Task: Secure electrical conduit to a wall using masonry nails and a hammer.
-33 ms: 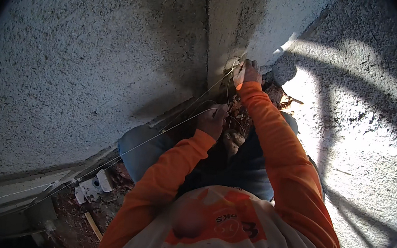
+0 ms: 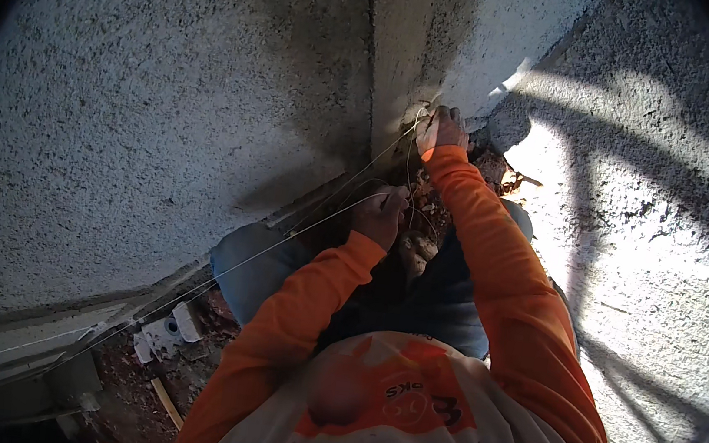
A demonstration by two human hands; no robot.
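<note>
A pale string (image 2: 333, 216) runs from the lower left along the foot of the rough wall up to my left hand. My left hand (image 2: 380, 211) is closed, its fingertips pinching the string above the rubble. Farther off, my right hand (image 2: 443, 131) is closed at the base of the concrete column (image 2: 415, 62), gripping a thin loop of the same pale string. Slack string curves down between the two hands. What lies under the right fingers is hidden.
Rough grey walls stand at the left (image 2: 166, 112) and right (image 2: 662, 204), the right one striped with sun and shadow. Broken rubble (image 2: 427, 197) lies between my knees. At the lower left are white scraps (image 2: 157, 339) and a wooden strip (image 2: 167, 404).
</note>
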